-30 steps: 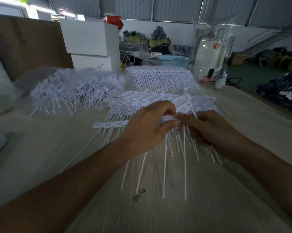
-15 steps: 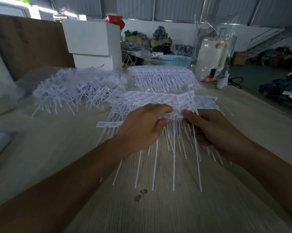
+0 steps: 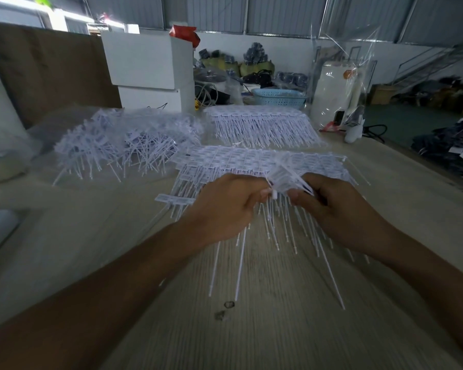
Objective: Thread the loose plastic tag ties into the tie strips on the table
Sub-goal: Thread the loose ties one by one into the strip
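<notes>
Both hands meet over the wooden table (image 3: 265, 329) at a bunch of white plastic tag ties (image 3: 283, 177). My left hand (image 3: 225, 206) pinches the head of one tie between thumb and fingers. My right hand (image 3: 329, 204) grips the fanned bunch, whose thin tails hang down toward me. Under the hands lies a flat stack of tie strips (image 3: 241, 161) with rows of tag heads. A loose heap of ties (image 3: 118, 140) sits at the left, and a neat layered strip pile (image 3: 262, 121) lies further back.
White boxes (image 3: 147, 62) stand at the back, a brown board (image 3: 51, 68) at the back left. A blue basket (image 3: 278, 96) and a clear plastic bag with a white roll (image 3: 337, 94) sit at the far right. The table's right edge (image 3: 425, 166) drops to the floor.
My hands have drawn a little closer to me and together. The bunch in my right hand has tipped up, and its long tails have swung to the right.
</notes>
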Motion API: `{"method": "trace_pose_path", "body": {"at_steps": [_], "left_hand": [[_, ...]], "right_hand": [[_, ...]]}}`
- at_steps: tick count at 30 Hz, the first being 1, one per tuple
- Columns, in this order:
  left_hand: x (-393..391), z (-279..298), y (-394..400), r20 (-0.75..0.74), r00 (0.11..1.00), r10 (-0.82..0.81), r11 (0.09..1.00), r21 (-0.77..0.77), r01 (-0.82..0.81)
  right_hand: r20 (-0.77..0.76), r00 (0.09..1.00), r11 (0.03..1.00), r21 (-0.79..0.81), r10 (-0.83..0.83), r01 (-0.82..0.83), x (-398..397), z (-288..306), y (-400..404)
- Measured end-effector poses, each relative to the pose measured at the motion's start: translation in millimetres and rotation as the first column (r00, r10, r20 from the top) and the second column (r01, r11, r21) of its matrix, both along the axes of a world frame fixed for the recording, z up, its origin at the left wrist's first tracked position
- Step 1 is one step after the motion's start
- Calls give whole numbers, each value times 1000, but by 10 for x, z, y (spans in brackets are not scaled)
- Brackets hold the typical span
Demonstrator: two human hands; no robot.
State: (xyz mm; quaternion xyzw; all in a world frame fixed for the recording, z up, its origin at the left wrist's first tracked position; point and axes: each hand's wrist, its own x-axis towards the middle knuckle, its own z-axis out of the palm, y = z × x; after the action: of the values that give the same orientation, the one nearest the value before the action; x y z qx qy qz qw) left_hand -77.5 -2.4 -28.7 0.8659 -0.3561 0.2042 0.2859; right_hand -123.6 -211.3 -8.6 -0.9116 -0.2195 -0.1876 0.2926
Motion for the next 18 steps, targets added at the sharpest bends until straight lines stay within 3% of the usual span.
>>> {"method": "trace_pose_path", "body": {"at_steps": [6, 11, 14, 16, 18], "left_hand": [[-11, -7, -25, 54, 998, 25, 997, -69, -21], [-3, 7, -19, 17, 1000, -5, 997, -82, 6], [8, 5, -8, 0, 999, -38, 998, -54, 38], [16, 8, 1, 5, 998, -63, 997, -41, 63], [20, 11, 9, 15, 996, -91, 996, -19, 91]], "right_hand": [[-231, 972, 929, 367, 41, 48, 5, 16, 9], [-342, 939, 900, 421, 45, 110, -4, 21, 28], [-445, 881, 857, 506, 159, 101, -10, 2, 15], [-420, 899, 902, 425, 120, 79, 14, -8, -11], [-229, 973, 989, 127, -42, 73, 62, -7, -47]]}}
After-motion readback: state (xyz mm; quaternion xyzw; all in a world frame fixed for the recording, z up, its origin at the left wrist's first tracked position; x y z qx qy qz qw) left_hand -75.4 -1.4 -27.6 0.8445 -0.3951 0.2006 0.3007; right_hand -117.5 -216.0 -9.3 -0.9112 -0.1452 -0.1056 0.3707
